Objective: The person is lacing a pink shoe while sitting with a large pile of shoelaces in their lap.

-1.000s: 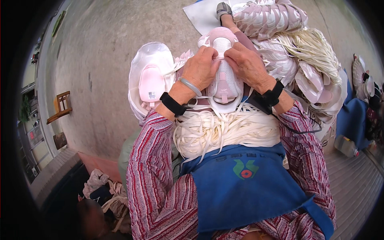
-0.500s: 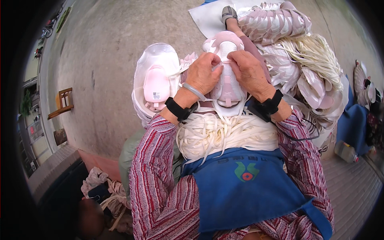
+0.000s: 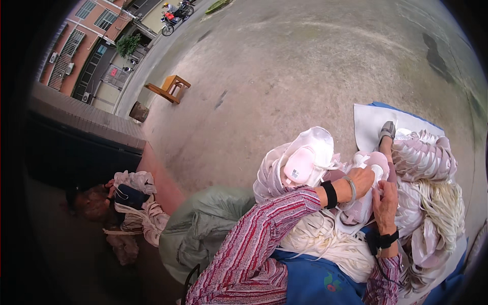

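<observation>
A pink and white shoe upper (image 3: 360,209) lies across my lap, its toe pointing away from me. My left hand (image 3: 360,182) is bent over its lacing area with the fingers closed; whatever they pinch is hidden. Beside it, on the upper's right side, my right hand (image 3: 385,203) pinches a bit of white shoelace between thumb and fingers. A thick bundle of white shoelaces (image 3: 330,246) spreads over my lap, on the blue apron (image 3: 310,279). Just left of my left hand stand nested pink and white shoe uppers (image 3: 300,165), the front one showing a pink insole.
More stacked shoe uppers (image 3: 424,160) and hanging white laces (image 3: 442,208) crowd my right side. A green sack (image 3: 208,223) bulges at my left. Further off are a wooden chair (image 3: 170,89) and a motorcycle (image 3: 175,19) with a rider. Another person sits low at the left.
My view has swung to the left, so hands, shoe upper and stacks now appear lower and further right. Both hands remain at the upper's lacing area.
</observation>
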Demonstrator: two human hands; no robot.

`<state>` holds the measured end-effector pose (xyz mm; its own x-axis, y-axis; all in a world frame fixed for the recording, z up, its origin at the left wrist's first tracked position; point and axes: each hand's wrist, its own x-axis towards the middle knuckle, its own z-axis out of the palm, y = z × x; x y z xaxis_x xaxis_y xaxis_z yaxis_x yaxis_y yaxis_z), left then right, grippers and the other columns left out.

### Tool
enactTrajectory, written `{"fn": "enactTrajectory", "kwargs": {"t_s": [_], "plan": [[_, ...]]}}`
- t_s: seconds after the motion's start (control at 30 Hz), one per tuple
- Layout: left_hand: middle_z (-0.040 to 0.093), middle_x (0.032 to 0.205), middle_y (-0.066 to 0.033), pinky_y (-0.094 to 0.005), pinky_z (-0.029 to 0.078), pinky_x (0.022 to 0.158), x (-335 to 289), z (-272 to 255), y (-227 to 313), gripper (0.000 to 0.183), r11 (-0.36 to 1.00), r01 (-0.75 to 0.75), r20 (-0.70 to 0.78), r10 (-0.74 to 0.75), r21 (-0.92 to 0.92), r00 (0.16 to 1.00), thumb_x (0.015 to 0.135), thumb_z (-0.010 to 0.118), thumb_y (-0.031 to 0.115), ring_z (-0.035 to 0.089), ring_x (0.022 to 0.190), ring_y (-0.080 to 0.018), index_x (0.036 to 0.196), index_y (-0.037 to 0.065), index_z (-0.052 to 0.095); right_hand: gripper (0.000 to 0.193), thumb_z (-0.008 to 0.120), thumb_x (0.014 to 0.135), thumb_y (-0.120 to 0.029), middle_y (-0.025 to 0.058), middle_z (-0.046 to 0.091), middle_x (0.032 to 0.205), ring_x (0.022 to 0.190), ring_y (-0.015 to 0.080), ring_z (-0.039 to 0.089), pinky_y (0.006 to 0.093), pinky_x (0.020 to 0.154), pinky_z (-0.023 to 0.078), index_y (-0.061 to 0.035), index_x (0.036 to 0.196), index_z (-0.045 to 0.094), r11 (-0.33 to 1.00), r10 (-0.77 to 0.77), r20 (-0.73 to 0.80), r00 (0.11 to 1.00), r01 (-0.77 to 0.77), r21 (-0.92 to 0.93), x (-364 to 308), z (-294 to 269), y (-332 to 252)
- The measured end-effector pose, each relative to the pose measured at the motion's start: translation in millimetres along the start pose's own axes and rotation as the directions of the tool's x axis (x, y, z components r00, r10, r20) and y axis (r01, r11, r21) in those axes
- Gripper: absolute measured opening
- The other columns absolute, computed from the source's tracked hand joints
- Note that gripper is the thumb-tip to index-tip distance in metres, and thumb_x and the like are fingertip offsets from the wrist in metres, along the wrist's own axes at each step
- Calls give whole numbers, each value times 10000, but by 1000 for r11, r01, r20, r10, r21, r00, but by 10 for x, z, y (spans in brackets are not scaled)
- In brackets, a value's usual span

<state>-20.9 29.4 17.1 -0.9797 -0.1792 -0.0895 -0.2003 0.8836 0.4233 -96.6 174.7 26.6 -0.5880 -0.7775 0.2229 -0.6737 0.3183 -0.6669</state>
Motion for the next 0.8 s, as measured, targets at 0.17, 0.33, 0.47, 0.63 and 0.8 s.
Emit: {"fn": "enactTrajectory", "kwargs": {"t_s": [0.17, 0.33, 0.47, 0.63, 0.8], "plan": [[601, 966, -241, -400, 553, 685, -22, 58, 50, 199, 998, -21, -29, 23, 61, 999, 780, 616, 70, 672, 816, -364, 929, -61, 606, 197, 640, 784, -18, 166, 539, 870, 810, 332, 544, 397, 718, 435, -1, 968, 570, 1000, -2, -10, 1000, 2, 9, -50, 10, 44], [634, 941, -228, -391, 554, 705, -33, -16, 27, 199, 999, -20, 0, 20, 35, 1000, 792, 618, 59, 676, 849, -347, 952, -55, 649, 176, 633, 799, -29, 164, 547, 866, 803, 326, 547, 396, 725, 442, 16, 958, 575, 997, 34, 11, 999, -35, 73, -78, 7, 52], [643, 927, -236, -389, 552, 697, 33, 25, 56, 211, 999, -8, 29, 6, 44, 1000, 769, 647, 80, 677, 856, -348, 940, -45, 657, 173, 641, 807, -47, 159, 565, 864, 809, 312, 559, 392, 735, 445, 24, 954, 583, 994, 49, 28, 998, -51, 93, -67, 31, 38], [633, 922, -237, -400, 549, 680, -29, 196, 30, 216, 1000, -12, -135, 11, -2, 991, 755, 657, 90, 674, 825, -362, 916, -53, 646, 162, 647, 809, -50, 155, 564, 846, 799, 307, 551, 389, 745, 440, 26, 935, 579, 991, 66, 34, 997, -69, 111, -71, 66, 83], [626, 928, -263, -405, 544, 696, -48, 145, -103, 206, 988, -83, -111, 69, -128, 991, 748, 640, 67, 669, 825, -385, 893, -78, 622, 141, 634, 835, -53, 153, 561, 856, 785, 295, 557, 370, 725, 452, 25, 937, 577, 988, 91, 43, 995, -95, 123, -77, 87, 149]]}}
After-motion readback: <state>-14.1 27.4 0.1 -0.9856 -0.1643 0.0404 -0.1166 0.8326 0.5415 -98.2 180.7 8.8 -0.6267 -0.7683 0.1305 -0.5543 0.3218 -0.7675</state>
